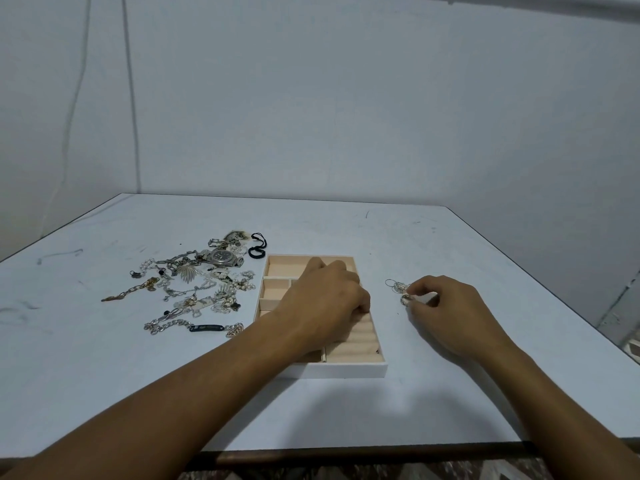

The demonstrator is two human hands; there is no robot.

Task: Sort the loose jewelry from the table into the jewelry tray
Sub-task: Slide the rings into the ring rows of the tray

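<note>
The jewelry tray (346,370), white outside with peach compartments, sits in the middle of the table. My left hand (323,301) rests inside it over the ring rolls, fingers curled down; whether it holds anything is hidden. To the tray's right lies a small cluster of rings and hoop earrings (398,289). My right hand (446,308) pinches one ring at that cluster with thumb and fingertips. A tangled pile of loose jewelry (204,289) lies left of the tray, with a steel watch (221,257), chain bracelets (194,328) and a black cord (258,244).
The pale table (346,410) has its near edge just below my forearms and its right edge close past my right hand. A plain wall stands behind the table's far edge, with cables hanging at the left.
</note>
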